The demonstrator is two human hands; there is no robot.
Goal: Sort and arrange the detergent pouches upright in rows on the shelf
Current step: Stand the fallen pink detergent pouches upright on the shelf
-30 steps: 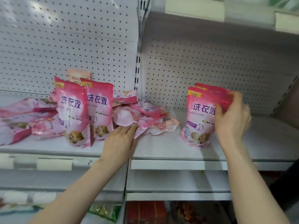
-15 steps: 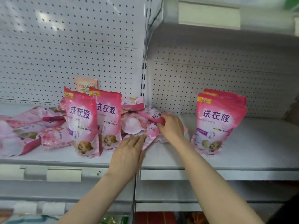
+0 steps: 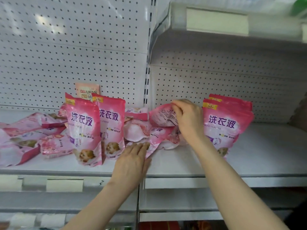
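Pouch (image 3: 162,116) tilts back-side out above the heap (image 3: 159,136) on the shelf (image 3: 265,155), its edge pinched by the right hand (image 3: 189,120); the left hand (image 3: 132,159) lies flat, holding nothing, fingertips on the heap. Lift clear, turn front forward, stand it beside the upright pair (image 3: 226,125).

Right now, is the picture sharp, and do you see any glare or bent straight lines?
Head view: glare patches on the pegboard, upper left; the slotted post curves, wide-lens distortion; the pouch in the right hand is slightly blurred; the standing pouches read clearly.
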